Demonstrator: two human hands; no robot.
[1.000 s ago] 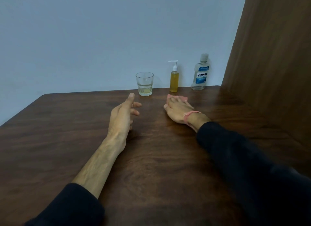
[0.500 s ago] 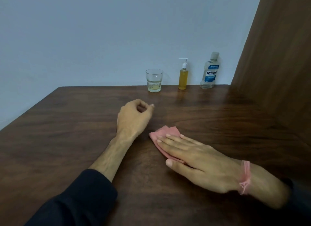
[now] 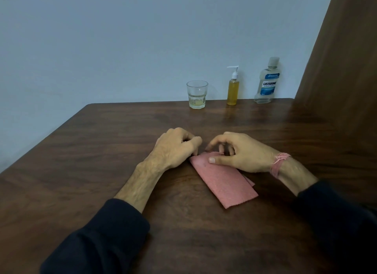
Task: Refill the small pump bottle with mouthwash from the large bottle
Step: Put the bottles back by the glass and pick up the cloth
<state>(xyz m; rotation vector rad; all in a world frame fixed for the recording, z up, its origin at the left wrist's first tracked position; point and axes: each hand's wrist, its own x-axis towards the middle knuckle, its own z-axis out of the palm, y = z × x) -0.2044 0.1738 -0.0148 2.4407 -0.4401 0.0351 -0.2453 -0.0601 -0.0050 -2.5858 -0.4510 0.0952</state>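
A folded pink cloth point(image 3: 224, 181) lies flat on the dark brown wooden table point(image 3: 81, 171), and both hands meet at its far end. The left hand point(image 3: 173, 149) sits at the cloth's far left corner with its fingers curled in to a narrow pinch; whether the tips actually grip the fabric cannot be told. The right hand point(image 3: 236, 153) rests on the cloth's far right edge, thumb pressed flat on the pink surface and the other fingers bent loosely above it, not closed around anything. A pink thread band point(image 3: 278, 164) circles the right wrist, and dark sleeves point(image 3: 102, 239) cover both forearms.

Well beyond the cloth, along the table's far edge against the pale blue wall point(image 3: 122, 39), three things stand upright in a row. The small pump bottle point(image 3: 233, 88) of amber liquid with a white pump head stands in the middle. Right of it stands the large clear mouthwash bottle point(image 3: 267, 82) with a blue label, nearly empty. Left of the pump bottle stands a clear drinking glass point(image 3: 197, 94) with a little pale liquid at its bottom.
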